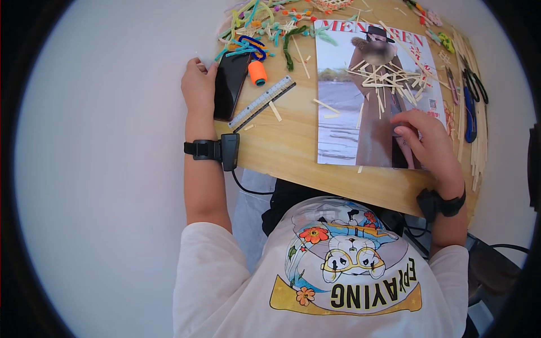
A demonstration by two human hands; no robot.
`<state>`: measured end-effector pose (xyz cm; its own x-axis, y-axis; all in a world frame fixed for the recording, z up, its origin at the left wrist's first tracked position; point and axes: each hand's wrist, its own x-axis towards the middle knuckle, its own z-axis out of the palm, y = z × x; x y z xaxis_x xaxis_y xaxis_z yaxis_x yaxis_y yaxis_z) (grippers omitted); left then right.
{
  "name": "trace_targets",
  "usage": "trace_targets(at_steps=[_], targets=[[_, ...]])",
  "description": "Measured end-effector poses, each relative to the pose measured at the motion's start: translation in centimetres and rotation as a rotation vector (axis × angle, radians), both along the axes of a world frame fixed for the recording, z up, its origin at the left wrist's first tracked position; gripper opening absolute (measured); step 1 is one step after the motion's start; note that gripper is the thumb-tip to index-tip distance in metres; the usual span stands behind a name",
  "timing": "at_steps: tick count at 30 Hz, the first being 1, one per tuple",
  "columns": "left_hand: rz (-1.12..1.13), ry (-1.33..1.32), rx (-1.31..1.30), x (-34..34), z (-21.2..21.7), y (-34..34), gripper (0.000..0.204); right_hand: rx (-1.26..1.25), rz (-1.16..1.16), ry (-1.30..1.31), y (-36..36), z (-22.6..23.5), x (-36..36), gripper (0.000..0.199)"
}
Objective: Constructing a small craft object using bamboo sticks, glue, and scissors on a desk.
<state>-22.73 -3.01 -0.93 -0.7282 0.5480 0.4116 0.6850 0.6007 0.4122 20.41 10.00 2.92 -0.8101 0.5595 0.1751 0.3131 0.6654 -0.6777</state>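
My left hand (198, 84) rests at the table's left edge, fingers curled and thumb against the side of a dark smartphone (230, 84). Whether the curled fingers hold anything is hidden. Over the lower right of a magazine (344, 135) hovers my right hand (425, 135), its thumb and forefinger bent with a small gap between them. Nothing shows in that gap. Just beyond its fingertips, a loose heap of short pale wooden strips (389, 81) lies on the magazine cover.
A clear ruler (262, 104) and an orange thread spool (257, 73) lie right of the phone. Colourful pipe cleaners (253, 28) pile up at the far left. Scissors (474, 81), a blue cutter (470, 115) and long wooden strips (479, 146) line the right side.
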Motion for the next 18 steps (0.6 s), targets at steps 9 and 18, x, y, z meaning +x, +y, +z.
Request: trace_targets(at_steps=[9,18], targets=[[-0.025,-0.023,-0.004,0.1,-0.5,-1.3,0.049,-0.121,-0.074,-0.141,-0.9,1.5,-0.2,0.013],[-0.068,-0.346,0.298,10.3,5.6,-4.1,0.034,0.311,-0.189,0.238,-9.3,11.8,4.8,0.014]])
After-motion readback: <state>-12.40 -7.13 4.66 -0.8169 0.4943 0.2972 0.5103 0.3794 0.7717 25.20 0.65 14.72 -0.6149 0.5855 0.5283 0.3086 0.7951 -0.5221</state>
